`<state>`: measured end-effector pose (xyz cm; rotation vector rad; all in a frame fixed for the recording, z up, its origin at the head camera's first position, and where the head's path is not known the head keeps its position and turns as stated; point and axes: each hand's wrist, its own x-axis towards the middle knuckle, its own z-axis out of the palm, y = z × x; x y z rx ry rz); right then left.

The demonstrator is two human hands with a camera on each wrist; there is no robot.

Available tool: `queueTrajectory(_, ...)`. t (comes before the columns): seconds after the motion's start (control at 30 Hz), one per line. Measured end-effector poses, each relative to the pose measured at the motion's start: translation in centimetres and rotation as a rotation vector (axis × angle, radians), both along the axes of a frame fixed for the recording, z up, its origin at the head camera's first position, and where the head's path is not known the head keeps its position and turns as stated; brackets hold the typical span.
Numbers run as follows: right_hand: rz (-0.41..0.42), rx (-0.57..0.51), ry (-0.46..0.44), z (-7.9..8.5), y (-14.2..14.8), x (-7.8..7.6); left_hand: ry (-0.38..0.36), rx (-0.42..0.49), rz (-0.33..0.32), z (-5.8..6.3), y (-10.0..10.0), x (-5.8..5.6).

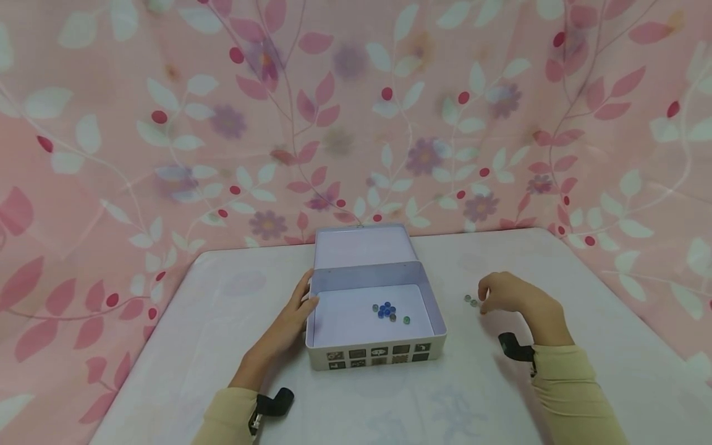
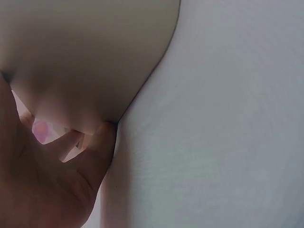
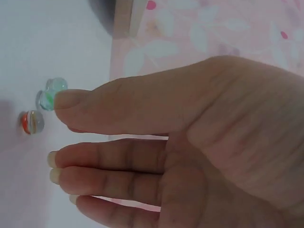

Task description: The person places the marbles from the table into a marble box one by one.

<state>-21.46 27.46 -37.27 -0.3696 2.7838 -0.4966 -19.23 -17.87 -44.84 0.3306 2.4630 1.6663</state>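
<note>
A white lidded box (image 1: 378, 349) stands with its lid (image 1: 364, 245) tipped back. My left hand (image 1: 290, 318) holds its left side, thumb at the rim and fingers along the outer wall; in the left wrist view, this wall (image 2: 90, 52) fills the upper left. Several blue marbles (image 1: 387, 309) and a few greenish ones (image 1: 406, 320) lie inside. My right hand (image 1: 508, 300) hovers low over the table, right of the box. At its thumb tip are clear green marbles (image 3: 58, 85), with an orange-striped marble (image 3: 32, 122) beside them. Thumb and fingers stand apart, no marble showing between them.
A white cloth covers the table (image 1: 389, 408). A pink floral curtain (image 1: 356, 123) hangs behind and around it. Dark square pictures run along the box's front wall. Black wrist cameras (image 1: 275, 403) are strapped to both wrists.
</note>
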Motion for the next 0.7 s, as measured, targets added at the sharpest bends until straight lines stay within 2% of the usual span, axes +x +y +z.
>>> queueTrajectory(0.37,-0.013,-0.034,-0.052,-1.5,0.8,-0.4,-0.017,0.004,0.014,-0.2,-0.2,0.0)
queueTrajectory(0.7,-0.011,-0.061,-0.061,-2.2,0.8,-0.6,-0.02,0.015,0.019,0.0,-0.1,0.2)
